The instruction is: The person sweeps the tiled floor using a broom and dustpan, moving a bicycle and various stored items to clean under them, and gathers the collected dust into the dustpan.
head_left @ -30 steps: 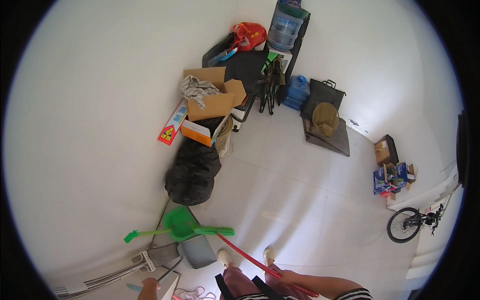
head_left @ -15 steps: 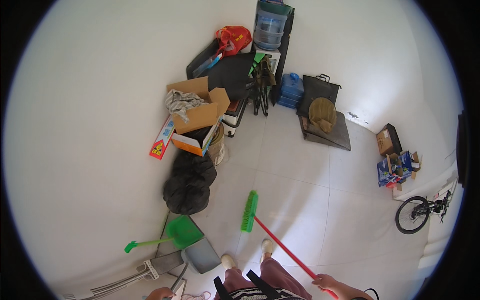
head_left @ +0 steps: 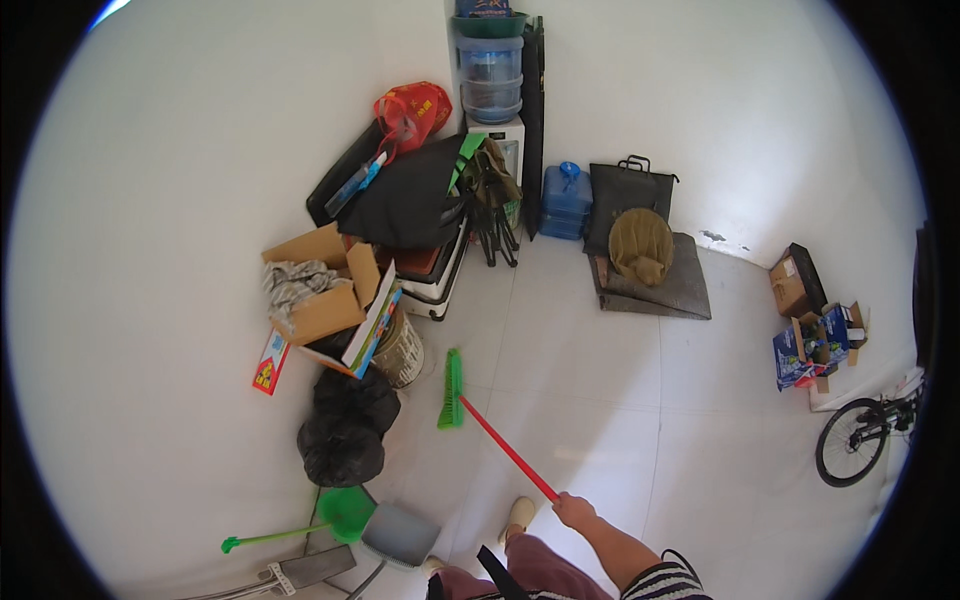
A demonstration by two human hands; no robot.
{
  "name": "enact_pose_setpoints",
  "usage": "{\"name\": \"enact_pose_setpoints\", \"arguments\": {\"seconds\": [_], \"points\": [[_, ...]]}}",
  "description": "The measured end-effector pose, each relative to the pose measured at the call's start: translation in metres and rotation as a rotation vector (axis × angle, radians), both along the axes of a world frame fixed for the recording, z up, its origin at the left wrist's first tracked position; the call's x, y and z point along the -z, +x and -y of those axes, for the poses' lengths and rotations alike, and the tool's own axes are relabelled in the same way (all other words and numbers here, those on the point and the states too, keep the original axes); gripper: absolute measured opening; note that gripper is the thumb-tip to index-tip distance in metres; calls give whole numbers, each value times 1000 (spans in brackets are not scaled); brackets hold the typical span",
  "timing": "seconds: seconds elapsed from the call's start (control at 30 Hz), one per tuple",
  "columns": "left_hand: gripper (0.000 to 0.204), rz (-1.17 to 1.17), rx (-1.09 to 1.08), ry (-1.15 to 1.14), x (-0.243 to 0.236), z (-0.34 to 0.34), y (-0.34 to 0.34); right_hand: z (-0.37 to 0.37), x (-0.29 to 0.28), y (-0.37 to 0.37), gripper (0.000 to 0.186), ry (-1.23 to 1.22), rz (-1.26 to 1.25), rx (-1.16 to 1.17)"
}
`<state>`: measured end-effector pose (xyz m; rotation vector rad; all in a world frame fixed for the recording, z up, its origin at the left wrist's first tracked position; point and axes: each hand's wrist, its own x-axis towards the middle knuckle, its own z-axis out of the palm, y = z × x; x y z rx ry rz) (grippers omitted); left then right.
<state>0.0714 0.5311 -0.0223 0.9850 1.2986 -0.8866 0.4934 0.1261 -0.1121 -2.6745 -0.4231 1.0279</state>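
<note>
My right hand (head_left: 573, 511) is closed around the red handle of a broom (head_left: 508, 452). Its green bristled head (head_left: 452, 390) is down at the pale tiled floor, ahead and to the left of my feet. A grey dustpan (head_left: 402, 534) lies left of my feet, and its handle runs off the lower edge. My left hand is out of the picture. Beside the grey pan is a green scoop (head_left: 348, 514) with a long light-green handle.
Along the left wall stand black bags (head_left: 345, 430), an open carton (head_left: 325, 290) holding striped cloth, and a bucket (head_left: 402, 352). A water dispenser (head_left: 492, 85), blue jug (head_left: 567, 203) and net (head_left: 641, 246) are at the back. Boxes (head_left: 800, 285) and a bicycle (head_left: 850, 442) stand right.
My right hand has reached forward and left, carrying the broom head closer to the bucket. My left hand has gone out of view. The whole view has shifted.
</note>
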Motion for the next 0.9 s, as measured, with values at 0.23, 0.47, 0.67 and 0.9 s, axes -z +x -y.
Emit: {"name": "enact_pose_setpoints", "arguments": {"seconds": [0.23, 0.47, 0.67, 0.9], "points": [[22, 8, 60, -83, -20, 28, 127, 97, -5, 81, 30, -186, -109, 104], [23, 74, 126, -153, 7, 15, 274, 211, -62, 64, 35, -146, -119, 409], [27, 229, 109, -189, 50, -24, 428, 136, -24, 193, 47, 139, -42, 715], [33, 288, 88, -85, 7, -30, 612, -44, 41, 485, 37, 382, 15, 644]]}}
